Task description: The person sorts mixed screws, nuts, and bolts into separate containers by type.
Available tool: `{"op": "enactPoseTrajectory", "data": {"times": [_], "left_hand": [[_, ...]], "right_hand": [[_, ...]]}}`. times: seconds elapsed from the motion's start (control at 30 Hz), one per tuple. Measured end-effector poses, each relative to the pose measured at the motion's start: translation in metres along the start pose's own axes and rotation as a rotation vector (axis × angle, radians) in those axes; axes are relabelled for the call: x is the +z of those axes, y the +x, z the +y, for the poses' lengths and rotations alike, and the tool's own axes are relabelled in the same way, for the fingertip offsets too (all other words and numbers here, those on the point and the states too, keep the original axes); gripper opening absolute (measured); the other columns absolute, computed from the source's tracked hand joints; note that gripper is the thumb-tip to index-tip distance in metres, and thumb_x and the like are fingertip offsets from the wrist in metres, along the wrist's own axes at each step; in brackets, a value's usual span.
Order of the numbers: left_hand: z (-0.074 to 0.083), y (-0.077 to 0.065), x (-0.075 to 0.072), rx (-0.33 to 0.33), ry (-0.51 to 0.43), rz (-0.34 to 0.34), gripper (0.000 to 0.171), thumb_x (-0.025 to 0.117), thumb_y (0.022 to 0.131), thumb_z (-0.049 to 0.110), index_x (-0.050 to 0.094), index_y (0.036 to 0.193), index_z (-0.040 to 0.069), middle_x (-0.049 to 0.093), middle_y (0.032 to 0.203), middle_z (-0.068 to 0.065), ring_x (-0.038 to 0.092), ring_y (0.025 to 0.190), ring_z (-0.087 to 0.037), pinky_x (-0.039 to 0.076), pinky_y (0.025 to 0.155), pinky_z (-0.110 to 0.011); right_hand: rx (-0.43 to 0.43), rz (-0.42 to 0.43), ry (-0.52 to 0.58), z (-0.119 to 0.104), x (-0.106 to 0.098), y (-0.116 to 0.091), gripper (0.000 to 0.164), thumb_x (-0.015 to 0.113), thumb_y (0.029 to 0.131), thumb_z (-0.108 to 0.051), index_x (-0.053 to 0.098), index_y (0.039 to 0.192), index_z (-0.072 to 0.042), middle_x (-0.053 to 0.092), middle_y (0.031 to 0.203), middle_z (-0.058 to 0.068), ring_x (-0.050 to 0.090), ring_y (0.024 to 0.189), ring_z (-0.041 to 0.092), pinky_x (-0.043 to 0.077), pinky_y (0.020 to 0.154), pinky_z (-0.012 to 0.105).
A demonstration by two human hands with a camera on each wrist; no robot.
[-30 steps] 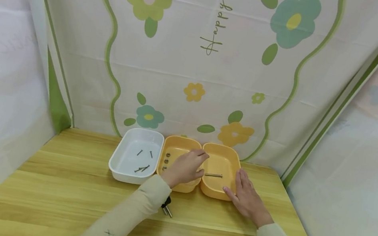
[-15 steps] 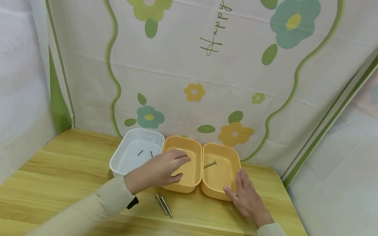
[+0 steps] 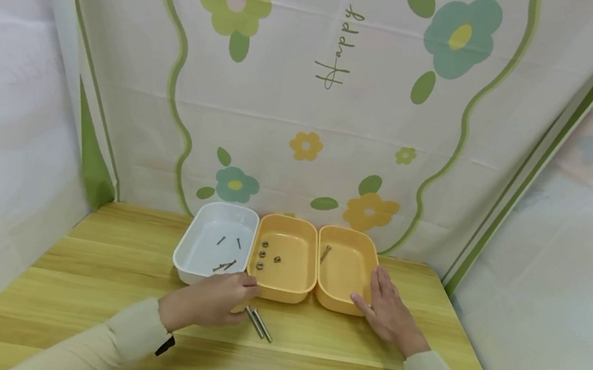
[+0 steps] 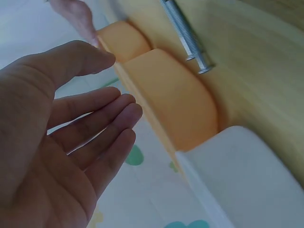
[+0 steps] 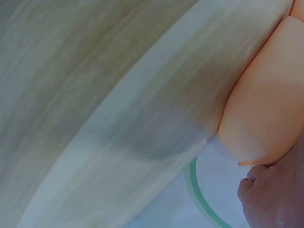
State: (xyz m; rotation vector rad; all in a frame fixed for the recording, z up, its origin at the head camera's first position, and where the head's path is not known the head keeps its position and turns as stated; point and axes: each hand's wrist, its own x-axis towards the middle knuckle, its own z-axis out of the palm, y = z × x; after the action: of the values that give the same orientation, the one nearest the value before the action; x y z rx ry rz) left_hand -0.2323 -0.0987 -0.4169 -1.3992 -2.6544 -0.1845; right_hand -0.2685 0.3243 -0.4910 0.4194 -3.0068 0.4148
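My left hand (image 3: 214,301) holds nothing; its fingers are loosely bent, with thumb and fingertips apart in the left wrist view. It hovers in front of the white tray (image 3: 181,257), just left of two thick bolts (image 3: 258,324) lying side by side on the table. My right hand (image 3: 391,309) rests against the right side of the right orange tray (image 3: 339,305), fingers extended along its rim. One long bolt (image 3: 325,253) lies inside that tray, near its left wall. Several nuts (image 3: 262,254) sit in the middle orange tray (image 3: 281,295). Several small screws (image 3: 225,265) lie in the white tray.
The three trays stand in a row, side to side, at the back of the wooden table (image 3: 317,365). Behind them hangs a flowered cloth (image 3: 263,98), and pale cloth walls (image 3: 570,299) rise on both sides.
My left hand has drawn back from over the right and middle trays, leftward and toward me. The bolt in the right tray has rolled and turned toward the left wall. My right hand stays put.
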Motion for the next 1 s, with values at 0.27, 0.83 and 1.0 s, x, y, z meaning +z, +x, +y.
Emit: {"op": "enactPoseTrajectory", "data": {"times": [0.27, 0.83, 1.0], "left_hand": [[-0.007, -0.001, 0.026, 0.006, 0.035, -0.064, 0.027, 0.082, 0.086, 0.012, 0.076, 0.111, 0.003, 0.075, 0.105, -0.003, 0.066, 0.085, -0.01, 0.059, 0.076, -0.024], [-0.018, 0.006, 0.057, -0.067, 0.014, -0.043, 0.026, 0.082, 0.084, 0.008, 0.077, 0.109, 0.007, 0.076, 0.105, -0.002, 0.065, 0.086, -0.01, 0.059, 0.079, -0.026], [-0.02, 0.008, 0.059, -0.052, 0.01, -0.023, 0.023, 0.082, 0.084, 0.007, 0.077, 0.106, 0.009, 0.075, 0.101, 0.0, 0.063, 0.085, -0.011, 0.056, 0.077, -0.026]], "right_hand": [[0.005, -0.007, 0.016, -0.002, -0.001, -0.002, 0.093, 0.041, 0.11, -0.058, 0.01, 0.164, 0.011, 0.004, 0.175, 0.03, 0.008, 0.163, 0.048, 0.016, 0.13, 0.066], [0.004, 0.003, -0.002, 0.0, 0.0, 0.0, 0.094, 0.039, 0.11, -0.06, 0.01, 0.165, 0.01, 0.005, 0.175, 0.029, 0.009, 0.163, 0.047, 0.017, 0.13, 0.066], [0.007, 0.001, -0.003, 0.001, 0.001, 0.001, 0.094, 0.039, 0.11, -0.06, 0.01, 0.165, 0.01, 0.005, 0.176, 0.029, 0.009, 0.163, 0.047, 0.017, 0.13, 0.066]]}}
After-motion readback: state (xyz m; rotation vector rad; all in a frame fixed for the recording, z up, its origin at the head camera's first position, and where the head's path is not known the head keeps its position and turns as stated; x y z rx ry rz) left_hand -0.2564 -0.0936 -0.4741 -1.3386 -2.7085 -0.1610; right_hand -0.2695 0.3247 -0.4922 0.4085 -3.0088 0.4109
